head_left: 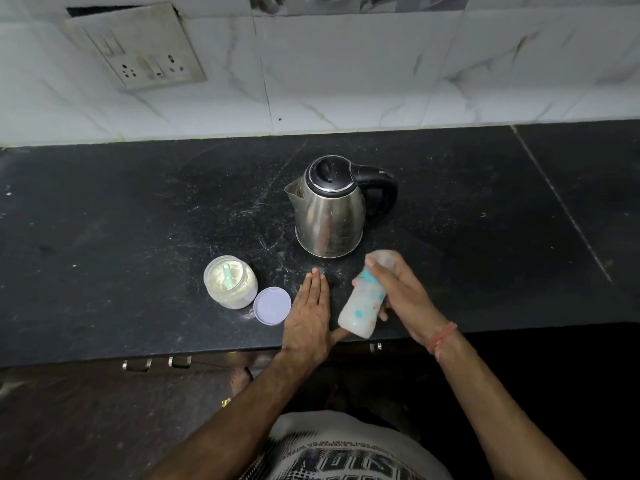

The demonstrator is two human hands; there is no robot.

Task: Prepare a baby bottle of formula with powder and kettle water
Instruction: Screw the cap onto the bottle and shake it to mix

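My right hand grips a baby bottle around its teal collar, tilted with the capped top pointing away and the base toward the counter edge. The bottle looks blurred and milky white inside. My left hand lies flat on the black counter, fingers together and extended, just left of the bottle's base. A steel kettle with a black lid and handle stands behind both hands, spout to the left. An open jar of white powder with a teal scoop in it stands to the left.
The jar's pale lilac lid lies flat between the jar and my left hand. A tiled wall with a socket plate rises behind the counter. Drawer handles show under the counter's front edge.
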